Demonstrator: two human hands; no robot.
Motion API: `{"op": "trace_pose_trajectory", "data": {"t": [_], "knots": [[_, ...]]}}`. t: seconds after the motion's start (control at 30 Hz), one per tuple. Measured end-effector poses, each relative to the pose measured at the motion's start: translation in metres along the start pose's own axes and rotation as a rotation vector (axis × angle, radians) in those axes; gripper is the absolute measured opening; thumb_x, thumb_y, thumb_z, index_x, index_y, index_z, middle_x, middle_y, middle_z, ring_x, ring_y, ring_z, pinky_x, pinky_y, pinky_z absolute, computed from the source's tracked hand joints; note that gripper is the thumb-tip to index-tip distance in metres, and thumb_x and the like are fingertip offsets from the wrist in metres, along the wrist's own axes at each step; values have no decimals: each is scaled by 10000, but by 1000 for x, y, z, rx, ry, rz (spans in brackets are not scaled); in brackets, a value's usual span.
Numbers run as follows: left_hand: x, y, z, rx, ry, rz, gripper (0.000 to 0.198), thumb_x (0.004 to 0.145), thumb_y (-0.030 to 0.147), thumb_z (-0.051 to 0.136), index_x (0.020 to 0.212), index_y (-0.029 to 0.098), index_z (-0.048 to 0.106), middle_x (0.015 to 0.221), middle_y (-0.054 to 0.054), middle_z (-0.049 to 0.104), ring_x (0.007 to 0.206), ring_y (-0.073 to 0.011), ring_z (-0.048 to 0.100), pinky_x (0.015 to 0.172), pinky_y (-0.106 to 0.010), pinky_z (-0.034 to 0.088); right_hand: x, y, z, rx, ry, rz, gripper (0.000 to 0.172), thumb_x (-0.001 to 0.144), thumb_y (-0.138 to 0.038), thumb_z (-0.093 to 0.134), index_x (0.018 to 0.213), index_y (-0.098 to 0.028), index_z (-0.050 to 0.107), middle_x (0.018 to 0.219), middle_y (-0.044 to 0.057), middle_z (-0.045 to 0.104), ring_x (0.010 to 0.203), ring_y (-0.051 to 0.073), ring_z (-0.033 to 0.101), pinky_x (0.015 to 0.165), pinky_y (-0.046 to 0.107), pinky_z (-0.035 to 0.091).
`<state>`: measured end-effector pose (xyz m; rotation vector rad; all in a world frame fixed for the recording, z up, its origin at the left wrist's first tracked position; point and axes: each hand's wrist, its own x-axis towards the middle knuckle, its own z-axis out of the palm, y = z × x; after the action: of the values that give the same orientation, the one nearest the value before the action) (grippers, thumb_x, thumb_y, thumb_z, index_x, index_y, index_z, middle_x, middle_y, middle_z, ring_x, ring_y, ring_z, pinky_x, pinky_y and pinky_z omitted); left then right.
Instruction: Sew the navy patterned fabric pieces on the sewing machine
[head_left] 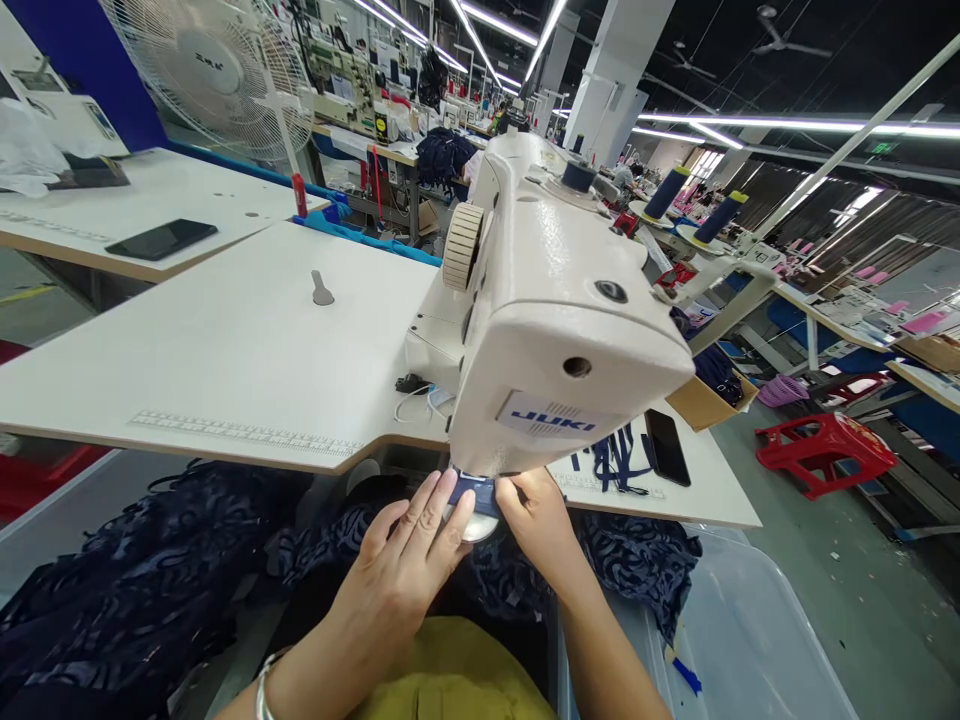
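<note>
A white JUKI sewing machine stands in front of me, its head right above both hands. Under it, a narrow navy fabric band lies over the small rounded end of the machine bed. My left hand rests on the band's left part with fingers stretched out flat. At the band's right end, my right hand is closed, thumb and fingers pinching the fabric. Dark navy patterned fabric hangs below the table edge on the left, and more patterned fabric hangs on the right. The needle is hidden.
On the white tabletop lies a small metal plate. Right of the machine are navy strips and a phone. Another phone lies on the left table. A translucent bin sits below right, near a red stool.
</note>
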<state>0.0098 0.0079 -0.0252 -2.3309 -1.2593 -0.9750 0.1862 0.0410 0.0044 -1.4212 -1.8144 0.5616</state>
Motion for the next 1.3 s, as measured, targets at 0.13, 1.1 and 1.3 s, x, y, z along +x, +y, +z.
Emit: {"op": "trace_pose_trajectory", "data": {"t": [0.13, 1.1, 1.3], "knots": [[0, 0, -1, -27, 2, -11, 384, 965, 297, 443, 1332, 197, 495, 1339, -112, 565, 1200, -226, 559, 980, -368, 329, 0, 0, -1, 5, 17, -3, 257, 897, -165, 429, 657, -210, 507, 758, 6, 554, 762, 156, 520, 708, 276, 403], [-3, -53, -26, 55, 197, -83, 250, 812, 83, 629, 1054, 140, 600, 1043, -131, 684, 968, -234, 631, 877, -375, 410, -24, -15, -24, -49, -104, -66, 221, 967, -329, 426, 868, -203, 578, 831, 37, 614, 796, 169, 578, 719, 267, 441], [10, -28, -18, -146, -122, 371, 408, 953, 109, 350, 1321, 203, 500, 1318, -49, 589, 1257, -166, 490, 1074, -335, 289, -15, -17, 6, -131, 11, 67, 147, 932, -329, 477, 875, -204, 529, 822, 43, 623, 784, 199, 588, 696, 299, 421]]}}
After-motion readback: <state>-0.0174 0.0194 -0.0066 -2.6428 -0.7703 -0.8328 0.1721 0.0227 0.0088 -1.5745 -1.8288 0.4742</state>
